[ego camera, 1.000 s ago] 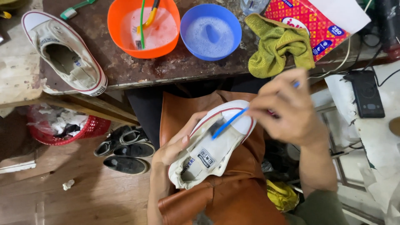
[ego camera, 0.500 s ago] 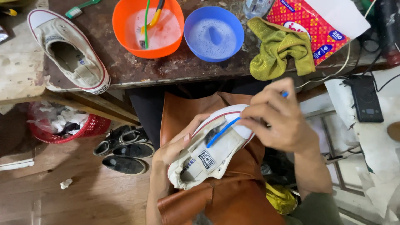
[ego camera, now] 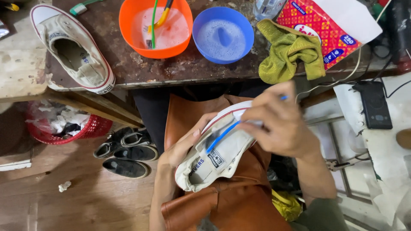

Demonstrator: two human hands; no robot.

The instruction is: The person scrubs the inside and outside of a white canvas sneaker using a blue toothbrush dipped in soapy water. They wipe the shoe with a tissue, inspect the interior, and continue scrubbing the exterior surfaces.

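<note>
Blue brush (ego camera: 222, 136) in right hand (ego camera: 278, 126) grip, bristles blurred; left hand (ego camera: 182, 147) cupping white sneaker (ego camera: 218, 154).

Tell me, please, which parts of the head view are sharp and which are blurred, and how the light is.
Head view: even, soft light, no hard glare; the right hand and blue brush slightly blurred; the white sneaker, left hand and orange bowl sharp.

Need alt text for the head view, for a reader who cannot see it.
Over a brown leather apron, the left hand holds a white sneaker while the right hand works a blue toothbrush inside it. On the table beyond: two soapy bowls, another sneaker, a green cloth.
</note>
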